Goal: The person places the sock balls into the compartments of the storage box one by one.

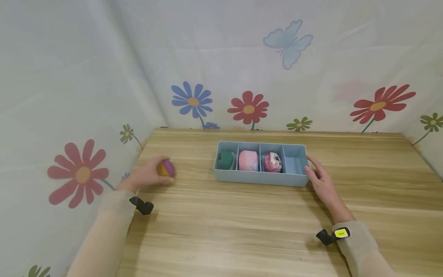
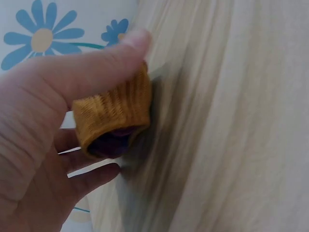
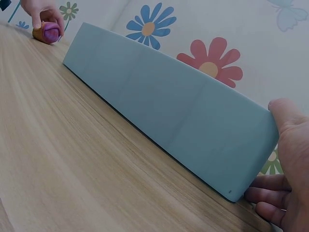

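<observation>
My left hand (image 1: 149, 175) holds a rolled-up sock (image 2: 116, 108) between thumb and fingers, low at the table's left side. The sock has a mustard ribbed cuff outside and purple fabric inside. At the middle of the table stands a light blue divided box (image 1: 259, 178). My right hand (image 1: 322, 182) grips its right end, thumb at the near top corner and fingers along the end wall. From the left, its compartments hold a green bundle (image 1: 226, 159), a pink bundle (image 1: 248, 159) and a pink-and-white bundle (image 1: 272, 162). The bare floor shows in the rightmost compartment.
The wooden table (image 1: 221, 227) reaches back to a white curtain (image 1: 221, 46) printed with flowers and a butterfly. More curtain hangs close along the left side. Each wrist bears a black camera mount, such as the right one (image 1: 327, 236).
</observation>
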Demonstrator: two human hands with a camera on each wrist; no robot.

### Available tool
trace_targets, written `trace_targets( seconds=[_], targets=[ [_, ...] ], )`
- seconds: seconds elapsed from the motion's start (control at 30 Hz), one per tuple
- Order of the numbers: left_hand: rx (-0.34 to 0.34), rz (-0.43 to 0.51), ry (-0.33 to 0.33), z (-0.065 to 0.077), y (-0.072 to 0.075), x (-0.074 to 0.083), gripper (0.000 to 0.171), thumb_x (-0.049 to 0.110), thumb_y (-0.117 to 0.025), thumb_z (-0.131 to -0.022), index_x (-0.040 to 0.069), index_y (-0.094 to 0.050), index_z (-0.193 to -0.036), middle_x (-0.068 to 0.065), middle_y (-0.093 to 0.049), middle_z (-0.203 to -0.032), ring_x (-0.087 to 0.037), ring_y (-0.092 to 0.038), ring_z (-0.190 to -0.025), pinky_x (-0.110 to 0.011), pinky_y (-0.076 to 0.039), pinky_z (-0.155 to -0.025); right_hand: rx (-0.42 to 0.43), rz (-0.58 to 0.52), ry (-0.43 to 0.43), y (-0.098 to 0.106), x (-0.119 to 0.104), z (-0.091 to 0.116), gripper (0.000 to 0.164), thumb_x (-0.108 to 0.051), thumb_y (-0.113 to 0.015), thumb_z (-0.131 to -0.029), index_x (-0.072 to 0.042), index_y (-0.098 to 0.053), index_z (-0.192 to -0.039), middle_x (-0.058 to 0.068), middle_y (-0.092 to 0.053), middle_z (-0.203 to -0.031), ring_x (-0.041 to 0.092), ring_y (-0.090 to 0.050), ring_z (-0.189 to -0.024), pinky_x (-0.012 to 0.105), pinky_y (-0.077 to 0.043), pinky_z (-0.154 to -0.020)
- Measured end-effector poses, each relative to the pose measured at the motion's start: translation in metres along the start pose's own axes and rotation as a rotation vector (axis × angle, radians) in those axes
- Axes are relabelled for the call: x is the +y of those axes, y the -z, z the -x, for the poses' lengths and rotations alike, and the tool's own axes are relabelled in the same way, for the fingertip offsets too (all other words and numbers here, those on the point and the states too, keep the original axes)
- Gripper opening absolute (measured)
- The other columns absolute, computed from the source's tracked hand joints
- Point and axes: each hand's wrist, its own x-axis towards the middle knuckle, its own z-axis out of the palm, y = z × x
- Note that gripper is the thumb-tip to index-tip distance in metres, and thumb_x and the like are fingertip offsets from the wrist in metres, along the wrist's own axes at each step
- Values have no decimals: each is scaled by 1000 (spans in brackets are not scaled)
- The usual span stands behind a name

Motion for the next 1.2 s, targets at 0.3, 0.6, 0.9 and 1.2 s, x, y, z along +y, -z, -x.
trace_targets(
  seconds=[0.3, 0.6, 0.9, 1.2],
  targets=[
    [24, 4, 53, -3, -5, 12, 84, 41, -79, -71, 4, -41, -135, -18, -47, -129, -33, -45, -114, -51, -36, -97, -5, -8, -13, 1, 2, 0, 55, -40, -39, -99, -19, -26, -147, 33, -48, -124, 41, -44, -115, 57, -33, -95],
    [62, -6, 5, -8, 1, 24, 79, 31, -80, -72, 4, -42, -135, -18, -46, -131, -36, -43, -119, -53, -33, -99, 6, -9, -2, 1, 1, 0, 54, -39, -39, -99, -18, -26, -147, 32, -50, -122, 38, -46, -113, 54, -34, -93],
    [59, -58, -34, -11, 5, 52, 77, 26, -80, -72, 3, -42, -135, -18, -47, -132, -35, -44, -118, -51, -35, -99, 17, 0, 21, 1, -3, 0, 53, -36, -41, -99, -17, -28, -147, 32, -52, -121, 38, -49, -111, 51, -37, -91],
    [67, -23, -41, -21, 4, 80, 84, 25, -81, -70, 0, -37, -138, -19, -46, -131, -34, -47, -114, -49, -39, -95, 12, -7, 11, 1, 0, 0, 54, -38, -40, -99, -16, -29, -146, 31, -52, -121, 38, -48, -111, 52, -36, -91]
  ],
)
